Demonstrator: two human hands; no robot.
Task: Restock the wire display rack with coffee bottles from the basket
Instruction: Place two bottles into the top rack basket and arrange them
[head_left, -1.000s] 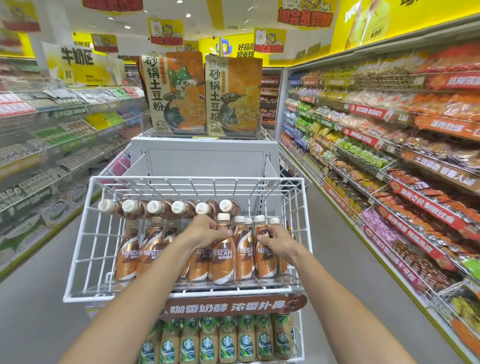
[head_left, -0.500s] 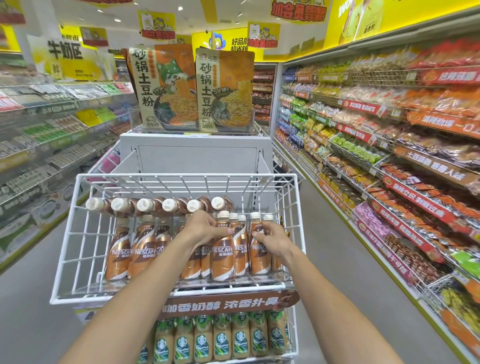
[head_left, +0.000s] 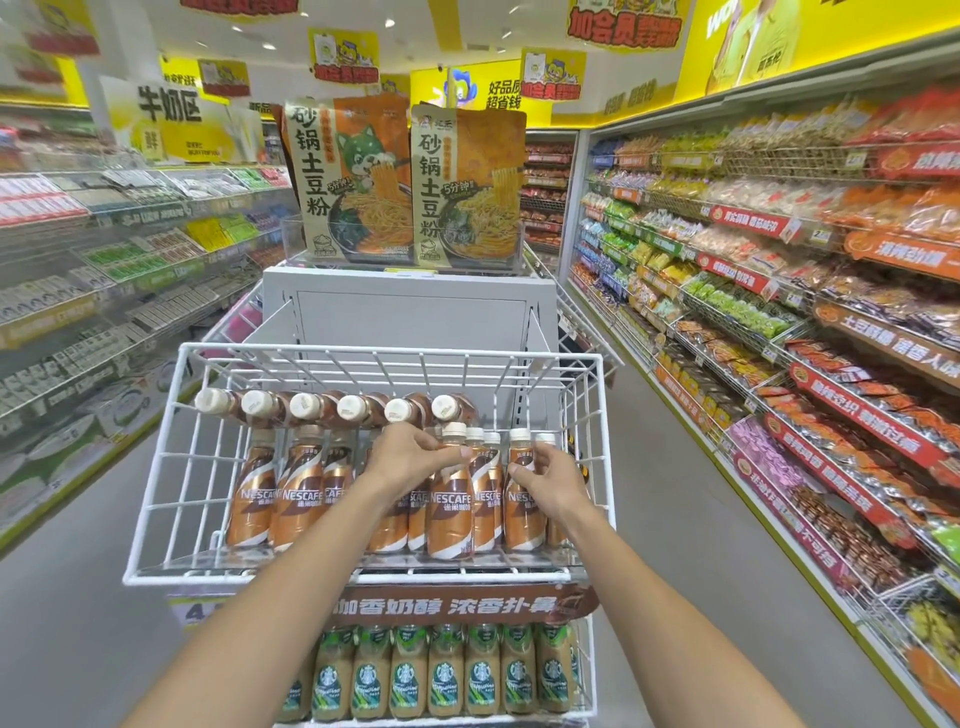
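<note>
**A:** Barely anything's moved since a second ago: our left hand still pinches the neck of the brown-and-white plastic coffee bottle standing upright at the front of the white wire display rack.

**B:** Yep. Our right hand curls on the neighbouring white-capped bottle just beside it, probably gripping, though the palm hides that.

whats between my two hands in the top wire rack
In the head view, upright Nescafe bottles stand side by side between the left hand and the right hand.
</note>
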